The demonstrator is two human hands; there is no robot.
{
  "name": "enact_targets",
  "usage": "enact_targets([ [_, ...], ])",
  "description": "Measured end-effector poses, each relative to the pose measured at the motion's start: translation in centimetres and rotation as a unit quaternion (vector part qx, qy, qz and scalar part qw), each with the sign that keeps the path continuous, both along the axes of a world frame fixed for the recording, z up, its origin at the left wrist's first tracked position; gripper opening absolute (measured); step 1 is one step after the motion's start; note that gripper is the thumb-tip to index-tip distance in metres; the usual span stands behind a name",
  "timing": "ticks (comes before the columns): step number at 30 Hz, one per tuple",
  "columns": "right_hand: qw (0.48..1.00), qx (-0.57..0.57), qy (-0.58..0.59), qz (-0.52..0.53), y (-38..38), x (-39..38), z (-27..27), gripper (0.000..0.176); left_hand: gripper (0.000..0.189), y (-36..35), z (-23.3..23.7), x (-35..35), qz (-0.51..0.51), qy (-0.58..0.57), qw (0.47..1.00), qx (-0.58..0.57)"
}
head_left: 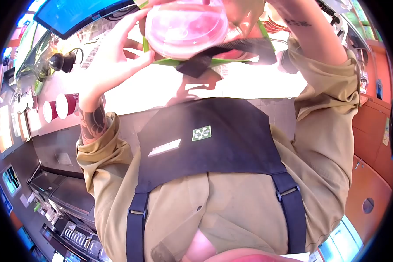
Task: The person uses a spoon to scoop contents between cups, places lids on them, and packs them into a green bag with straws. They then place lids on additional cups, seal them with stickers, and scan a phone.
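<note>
A round, see-through plastic container (187, 28), tinted pink by glare, is held up at the top of the view. Beneath and around it shows a green-edged carrier (170, 62) with a black strap (205, 57) across its near side. My left hand (131, 48) is closed at the carrier's left edge, thumb on the near side and fingers toward the far side. My right hand (244, 17) is bent around the right side of the round container, with a fingertip at its top edge. Bright light and the frame's edge hide part of the right fingers.
A brightly lit counter (257, 85) lies below my hands. A monitor (78, 17) stands at the upper left, near a black rounded device (62, 62). Two dark red cups (66, 106) lie on their sides at the left. A person's dark apron (179, 148), my own, fills the middle.
</note>
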State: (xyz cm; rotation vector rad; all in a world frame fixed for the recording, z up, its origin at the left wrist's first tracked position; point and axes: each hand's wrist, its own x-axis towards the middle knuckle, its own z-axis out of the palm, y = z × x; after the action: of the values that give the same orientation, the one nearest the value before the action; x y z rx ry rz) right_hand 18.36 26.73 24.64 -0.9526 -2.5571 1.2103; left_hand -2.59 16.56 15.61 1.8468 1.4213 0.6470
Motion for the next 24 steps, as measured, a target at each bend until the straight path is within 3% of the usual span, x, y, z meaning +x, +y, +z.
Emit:
enact_targets([
  [3, 0.999, 0.028, -0.031, 0.028, 0.3, -0.1, 0.1, 0.036, 0.081, -0.4, 0.2, 0.0, -0.010, 0.043, 0.999, 0.001],
  [7, 0.997, 0.016, -0.043, 0.054, 1.8, -0.3, -1.0, 0.038, 0.078, -0.3, -1.3, -0.5, -0.012, 0.037, 0.997, 0.066],
  [10, 0.999, -0.002, 0.044, -0.006, 1.9, 0.3, -1.6, 0.037, 0.058, -0.9, -0.5, 1.1, 0.043, -0.024, 0.995, 0.091],
  [13, 0.993, 0.012, 0.001, -0.119, 1.5, 0.1, 0.1, 0.036, 0.043, -2.9, 1.3, 2.5, 0.085, 0.124, 0.981, 0.119],
  [14, 0.998, -0.011, 0.013, -0.068, 2.1, 1.0, 0.8, 0.033, 0.032, -3.2, 1.7, 2.8, 0.080, 0.156, 0.974, 0.142],
  [17, 0.995, -0.048, 0.039, -0.076, 2.4, 0.4, -0.9, 0.032, 0.027, -3.1, 1.5, 2.5, -0.050, 0.163, 0.982, 0.077],
  [22, 0.998, -0.038, 0.027, -0.053, 1.2, -0.5, -0.1, 0.030, 0.017, -3.3, 0.8, 2.0, -0.059, 0.158, 0.979, 0.113],
  [24, 0.998, -0.019, 0.062, 0.014, 0.9, -0.3, -1.0, 0.030, 0.019, -3.3, 0.7, 1.8, -0.053, 0.152, 0.981, 0.112],
])
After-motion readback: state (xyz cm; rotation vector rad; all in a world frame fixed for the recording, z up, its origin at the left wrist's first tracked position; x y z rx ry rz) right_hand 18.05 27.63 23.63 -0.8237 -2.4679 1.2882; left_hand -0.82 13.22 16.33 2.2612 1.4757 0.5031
